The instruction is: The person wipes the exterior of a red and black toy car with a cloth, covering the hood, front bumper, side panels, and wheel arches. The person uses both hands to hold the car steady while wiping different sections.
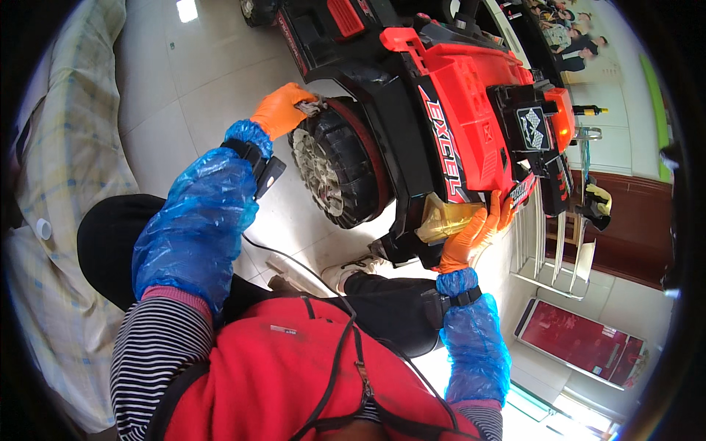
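My left hand point(280, 110), in an orange glove with a blue plastic oversleeve, grips a crumpled grey cloth point(312, 106) against the top edge of a black toy-car wheel point(345, 160). The wheel has a light, dirty-looking hub and sits under the black fender of a red and black ride-on toy car point(469, 105). My right hand point(475, 234), gloved the same way, rests with spread fingers on the front corner of the car, beside a yellowish clear headlight cover point(445, 218). Its palm side is hidden.
A checked cloth cover point(83, 143) drapes over something at the left. Pale floor tiles point(160, 82) lie under the car. At the right stand a white metal rack point(546, 259) and a red-fronted appliance point(579, 336). A dark cable point(298, 262) hangs across my front.
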Demonstrator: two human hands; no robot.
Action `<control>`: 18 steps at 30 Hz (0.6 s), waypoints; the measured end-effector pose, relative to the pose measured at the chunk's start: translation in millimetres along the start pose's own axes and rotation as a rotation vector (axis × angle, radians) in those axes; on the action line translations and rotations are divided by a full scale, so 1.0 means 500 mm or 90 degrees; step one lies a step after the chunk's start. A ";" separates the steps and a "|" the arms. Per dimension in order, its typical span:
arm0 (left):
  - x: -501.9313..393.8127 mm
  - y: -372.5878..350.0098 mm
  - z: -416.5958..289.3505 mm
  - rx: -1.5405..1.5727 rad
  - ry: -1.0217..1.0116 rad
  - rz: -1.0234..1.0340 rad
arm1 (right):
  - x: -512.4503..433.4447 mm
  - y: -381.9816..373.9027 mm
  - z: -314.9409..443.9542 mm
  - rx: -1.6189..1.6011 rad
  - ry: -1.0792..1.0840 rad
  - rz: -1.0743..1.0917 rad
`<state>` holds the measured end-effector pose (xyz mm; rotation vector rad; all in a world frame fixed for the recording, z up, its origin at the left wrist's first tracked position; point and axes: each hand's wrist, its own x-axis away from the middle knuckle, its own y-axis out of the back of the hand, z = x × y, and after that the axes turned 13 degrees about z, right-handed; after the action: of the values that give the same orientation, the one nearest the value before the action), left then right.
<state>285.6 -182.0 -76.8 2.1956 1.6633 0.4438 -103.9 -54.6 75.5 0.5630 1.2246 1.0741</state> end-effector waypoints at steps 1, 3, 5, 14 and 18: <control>-0.006 -0.004 0.002 -0.029 -0.033 0.029 | 0.001 0.000 0.001 0.006 0.005 -0.005; -0.016 -0.005 0.000 -0.065 -0.047 0.042 | -0.001 -0.001 0.002 -0.032 0.001 -0.002; -0.020 0.000 -0.007 -0.151 -0.044 0.062 | -0.001 -0.001 0.003 -0.025 0.011 -0.009; -0.019 0.036 -0.046 -0.250 0.003 0.173 | -0.001 0.003 0.008 -0.001 -0.002 0.012; -0.002 0.069 -0.030 -0.321 0.005 0.305 | -0.003 0.004 0.008 0.001 -0.014 0.015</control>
<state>308.0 -190.4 -47.8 2.1651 0.8748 0.8857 -101.0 -54.1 79.1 0.5901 1.2024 1.0837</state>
